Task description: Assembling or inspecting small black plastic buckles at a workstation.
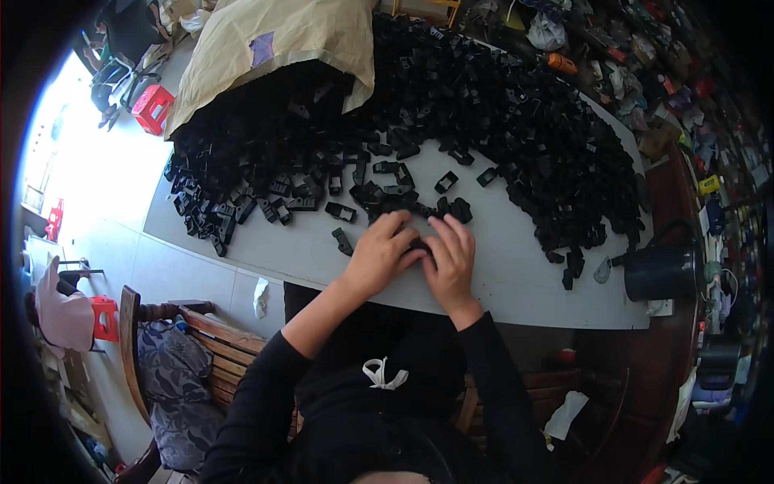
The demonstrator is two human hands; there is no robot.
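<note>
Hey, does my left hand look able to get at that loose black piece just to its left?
Probably yes: the black piece lies close beside the left hand on the tabletop, with nothing visible between them.

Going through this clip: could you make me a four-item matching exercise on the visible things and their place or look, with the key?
1. Left hand and right hand
2. Black plastic parts
3. Large sack
4. Patterned cushion

A. Tan, with a purple patch
B. Against a slatted wooden bench
C. Close together, near the table edge by the person's body
D. Heaped and scattered across the pale table

Pairs: 1-C, 2-D, 3-A, 4-B
</note>
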